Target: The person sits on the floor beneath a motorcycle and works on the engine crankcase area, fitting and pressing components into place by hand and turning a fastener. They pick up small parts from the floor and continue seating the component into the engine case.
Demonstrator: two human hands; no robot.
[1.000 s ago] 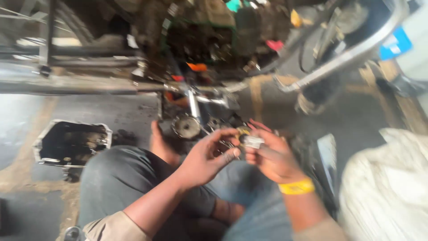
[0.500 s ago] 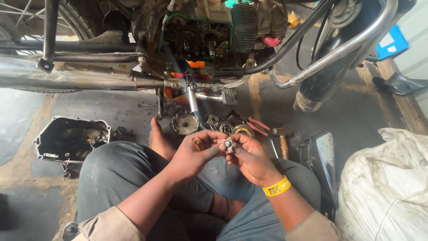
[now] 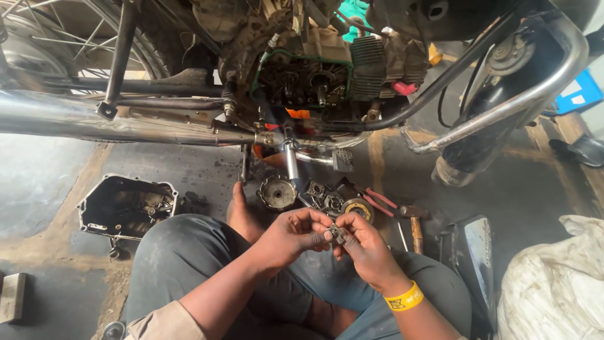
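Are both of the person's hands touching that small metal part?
Touching. The head view shows left hand and right hand fingertips pinching the small metal part between them.

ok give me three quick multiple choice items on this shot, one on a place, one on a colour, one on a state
1. Where does the engine cover lie?
A. on the floor left of the person's knee
B. on the white sack
C. bolted to the engine

2. What colour is the wristband?
A. blue
B. yellow
C. green

3. How is the small metal part held?
A. lying loose on the floor
C. in the left hand alone
B. pinched between the fingers of both hands

Answers: 1 A, the cover rests open side up on the concrete by the left knee. 2 B, the band on the right wrist is yellow. 3 B, the left hand and the right hand meet on the part.
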